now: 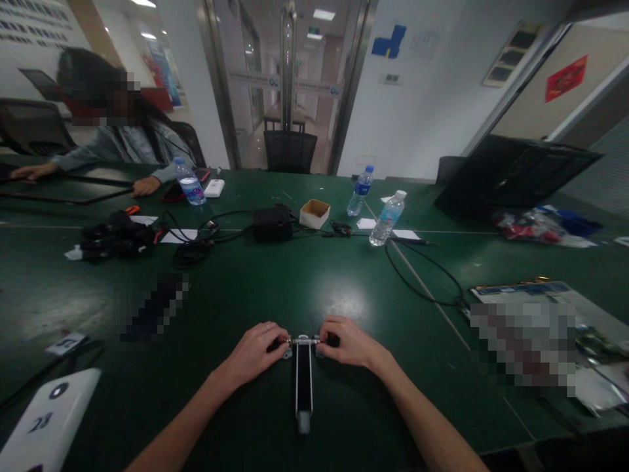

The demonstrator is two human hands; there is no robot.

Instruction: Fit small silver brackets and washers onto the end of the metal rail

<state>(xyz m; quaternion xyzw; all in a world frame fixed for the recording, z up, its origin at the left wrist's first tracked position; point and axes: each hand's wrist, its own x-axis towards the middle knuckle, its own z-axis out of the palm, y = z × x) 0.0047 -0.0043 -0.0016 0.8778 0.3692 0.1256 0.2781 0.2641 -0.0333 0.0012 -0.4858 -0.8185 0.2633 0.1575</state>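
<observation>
While I'm looking through the head camera, my left hand [255,354] has a narrow grip, thumb and fingers pinched on the left end of the small crossbar [303,340] of a slim black-and-silver T-shaped gadget [304,380]. Right hand [348,342] mirrors that on the other end, grip about as narrow, though exact fingertip contact is too small to make out. The gadget's centered between them over the dark green surface [236,282], stem pointing back at me; can't tell if it's resting or lifted. Both forearms angle inward from the bottom edge, backs of the hands up.
</observation>
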